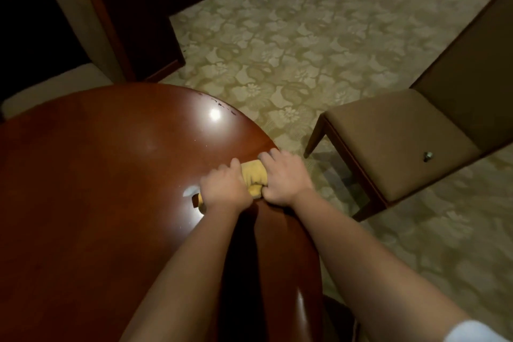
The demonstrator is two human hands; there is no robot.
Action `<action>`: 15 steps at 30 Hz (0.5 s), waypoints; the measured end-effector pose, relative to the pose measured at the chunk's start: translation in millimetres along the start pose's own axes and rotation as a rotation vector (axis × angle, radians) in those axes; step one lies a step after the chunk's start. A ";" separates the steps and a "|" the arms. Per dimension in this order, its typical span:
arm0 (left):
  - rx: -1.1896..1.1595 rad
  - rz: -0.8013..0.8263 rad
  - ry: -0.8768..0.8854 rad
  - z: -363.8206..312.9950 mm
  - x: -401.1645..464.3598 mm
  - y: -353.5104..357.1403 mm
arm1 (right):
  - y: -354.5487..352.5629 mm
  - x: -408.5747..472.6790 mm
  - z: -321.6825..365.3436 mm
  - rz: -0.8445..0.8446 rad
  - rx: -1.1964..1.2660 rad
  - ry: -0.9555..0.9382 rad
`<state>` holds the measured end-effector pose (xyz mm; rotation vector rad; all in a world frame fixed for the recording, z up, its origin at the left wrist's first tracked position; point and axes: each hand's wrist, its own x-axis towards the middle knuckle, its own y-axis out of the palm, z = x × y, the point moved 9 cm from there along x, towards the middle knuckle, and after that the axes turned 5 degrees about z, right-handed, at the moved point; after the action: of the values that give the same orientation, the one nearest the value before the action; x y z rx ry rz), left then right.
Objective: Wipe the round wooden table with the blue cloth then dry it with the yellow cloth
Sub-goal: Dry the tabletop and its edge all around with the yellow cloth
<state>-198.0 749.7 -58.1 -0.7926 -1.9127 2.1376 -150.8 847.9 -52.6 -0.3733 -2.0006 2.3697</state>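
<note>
— Wooden, reddish and glossy: the round table (97,175) fills the left half, a lamp glare near its far edge. What's beyond it on the left?

— A cream-padded chair (80,16) with a wooden frame, against dark furniture.

— And the hands?

— Both lie on the yellow cloth (254,176), bunched on the tabletop close to the right edge. The left hand (223,189) has its fingers curled over the cloth's left end; a scrap of yellow pokes out under the wrist. The right hand (283,175) grips the other end, fingers bent down over it at the rim.

— Further right?

— Patterned carpet (277,50), then a brown upholstered chair (402,141) standing apart from the table, a small metal object (428,156) on its seat.
</note>
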 end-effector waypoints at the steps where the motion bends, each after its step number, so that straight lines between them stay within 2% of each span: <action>1: -0.005 -0.004 -0.019 2.2 12.3 -3.2 | -3.8 13.9 -3.1 -0.012 0.008 -0.010; 5: -0.022 -0.003 -0.051 7.3 37.8 -9.1 | -6.6 43.3 -9.2 0.000 -0.019 -0.031; 8: -0.003 0.007 -0.050 6.0 25.2 -10.9 | -6.3 36.7 -9.6 0.029 0.015 -0.033; 15: 0.017 0.070 0.061 -7.6 -50.7 4.8 | 9.7 -50.6 4.6 0.110 0.042 0.035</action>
<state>-150.3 732.3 -49.1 -0.9238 -1.8608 2.1409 -101.2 833.3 -52.8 -0.5322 -1.9607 2.4458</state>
